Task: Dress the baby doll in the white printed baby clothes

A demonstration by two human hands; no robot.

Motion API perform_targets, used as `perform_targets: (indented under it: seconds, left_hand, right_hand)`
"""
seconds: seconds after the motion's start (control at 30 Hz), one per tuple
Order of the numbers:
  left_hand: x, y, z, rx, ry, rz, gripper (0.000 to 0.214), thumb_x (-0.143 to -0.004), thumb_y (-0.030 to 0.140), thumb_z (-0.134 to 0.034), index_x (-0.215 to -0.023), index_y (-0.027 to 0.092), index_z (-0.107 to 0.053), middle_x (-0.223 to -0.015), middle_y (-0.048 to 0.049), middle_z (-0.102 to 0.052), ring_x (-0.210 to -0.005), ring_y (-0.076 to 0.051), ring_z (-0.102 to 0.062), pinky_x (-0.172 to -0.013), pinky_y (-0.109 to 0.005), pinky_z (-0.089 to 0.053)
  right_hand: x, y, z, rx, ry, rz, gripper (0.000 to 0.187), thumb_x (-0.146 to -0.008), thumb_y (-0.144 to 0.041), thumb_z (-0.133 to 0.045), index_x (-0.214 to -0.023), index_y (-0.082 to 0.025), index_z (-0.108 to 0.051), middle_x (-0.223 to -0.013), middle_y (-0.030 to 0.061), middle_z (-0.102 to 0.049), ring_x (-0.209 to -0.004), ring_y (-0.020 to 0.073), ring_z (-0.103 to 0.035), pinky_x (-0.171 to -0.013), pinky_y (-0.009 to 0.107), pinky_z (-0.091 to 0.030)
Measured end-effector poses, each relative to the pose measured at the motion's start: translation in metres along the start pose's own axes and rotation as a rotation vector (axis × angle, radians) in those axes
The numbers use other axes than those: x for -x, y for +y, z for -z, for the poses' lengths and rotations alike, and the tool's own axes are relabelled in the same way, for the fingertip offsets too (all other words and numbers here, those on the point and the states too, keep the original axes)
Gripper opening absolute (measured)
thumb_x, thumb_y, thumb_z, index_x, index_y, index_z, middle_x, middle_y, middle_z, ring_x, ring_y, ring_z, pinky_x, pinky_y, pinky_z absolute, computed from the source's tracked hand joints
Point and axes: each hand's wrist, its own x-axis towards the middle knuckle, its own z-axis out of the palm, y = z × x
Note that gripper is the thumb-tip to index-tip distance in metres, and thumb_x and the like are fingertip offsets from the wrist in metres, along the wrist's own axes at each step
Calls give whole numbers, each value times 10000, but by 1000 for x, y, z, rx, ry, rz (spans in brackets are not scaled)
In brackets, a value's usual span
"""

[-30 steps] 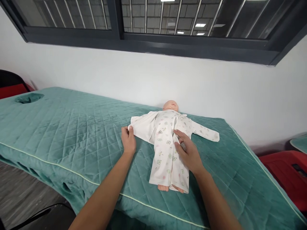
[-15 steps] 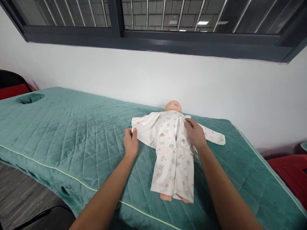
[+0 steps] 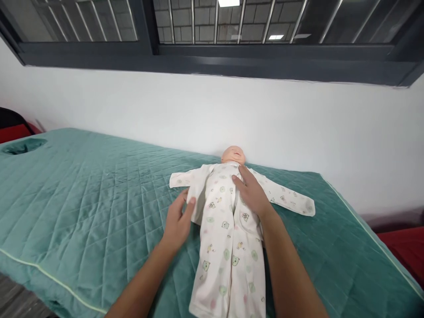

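A baby doll (image 3: 233, 155) lies on its back on a teal quilted bed (image 3: 82, 190), head toward the wall. It wears a white printed onesie (image 3: 225, 238) with both sleeves spread out. My right hand (image 3: 252, 193) rests flat on the doll's chest, fingers stretched toward the collar. My left hand (image 3: 179, 218) pinches the onesie's left front flap between thumb and fingers, just below the left sleeve. The doll's feet are out of view at the bottom edge.
The white wall (image 3: 298, 128) runs right behind the doll's head, under a dark-framed window (image 3: 212, 57). The bed has a face hole (image 3: 21, 145) at far left. Red furniture (image 3: 404, 251) stands beyond the bed's right edge.
The view moved closer and lower. My left hand went from the sleeve end to the onesie's front flap. My right hand slid from the doll's right shoulder onto its chest.
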Motion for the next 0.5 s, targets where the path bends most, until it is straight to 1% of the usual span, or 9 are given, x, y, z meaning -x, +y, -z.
perform_targets:
  seconds: [0.03,0.07,0.1,0.17,0.2,0.27,0.33,0.43,0.5]
  left_hand:
    - [3,9,-5,-26,-101,-93,259,-993,426,-434,-904,227,-575,-1139,-85,-675,-1158,-262,-612,-996,-434,-515]
    - [5,18,-9,-75,-200,-195,227,-1004,364,-414,-940,221,-578,-1281,-101,-638,-1307,-269,-534,-1093,-470,-463]
    - [7,26,-13,-145,-318,-299,201,-1008,305,-405,-957,210,-574,-1382,-112,-588,-1406,-267,-445,-1158,-491,-409]
    - [9,36,-19,-301,-484,-476,171,-1001,208,-398,-946,182,-558,-1480,-145,-511,-1498,-261,-307,-1222,-508,-332]
    - [8,39,-21,-373,-533,-531,162,-997,179,-400,-937,171,-550,-1502,-163,-484,-1515,-259,-268,-1236,-506,-314]
    - [4,42,-22,-467,-563,-582,149,-996,162,-405,-931,160,-539,-1519,-188,-456,-1528,-252,-232,-1251,-489,-299]
    - [0,45,-23,-489,-576,-592,140,-1005,183,-409,-943,166,-533,-1467,-182,-514,-1527,-228,-237,-1259,-464,-297]
    - [-4,50,-28,-431,-605,-568,128,-1016,224,-412,-980,184,-528,-1283,-141,-650,-1517,-194,-266,-1250,-438,-318]
    - [-5,54,-34,-362,-608,-517,132,-1016,255,-421,-1003,190,-536,-1295,-129,-646,-1513,-204,-275,-1217,-433,-365]
  right_hand:
    - [0,0,0,-2,-3,-15,502,-935,-538,-468,-1316,-230,-578,-1471,95,-511,-1412,277,-404,-1173,444,-310]
    - [1,0,1,-3,-11,-30,517,-938,-542,-464,-1337,-232,-570,-1493,90,-491,-1433,276,-381,-1182,443,-302]
    - [1,-1,1,-5,-20,-42,529,-942,-543,-457,-1359,-233,-558,-1517,84,-468,-1452,272,-358,-1192,441,-291]
    - [2,-3,1,-7,-24,-51,543,-948,-535,-450,-1392,-234,-534,-1547,77,-433,-1475,261,-327,-1210,431,-266]
    - [2,-4,1,-9,-27,-49,549,-950,-530,-449,-1405,-232,-524,-1552,76,-428,-1478,257,-324,-1215,428,-258]
    - [2,-5,0,-14,-28,-53,567,-950,-527,-452,-1430,-229,-500,-1563,76,-414,-1481,252,-321,-1223,431,-246]
    - [1,-5,-1,-16,-28,-63,585,-950,-528,-454,-1450,-226,-481,-1580,74,-391,-1486,250,-311,-1230,437,-234]
    - [0,-4,-1,-8,-16,-70,575,-948,-515,-465,-1440,-219,-496,-1583,79,-385,-1488,251,-310,-1234,437,-226]
    - [0,-5,-1,-5,-9,-71,553,-944,-498,-480,-1417,-216,-522,-1572,84,-403,-1482,255,-325,-1232,437,-233]
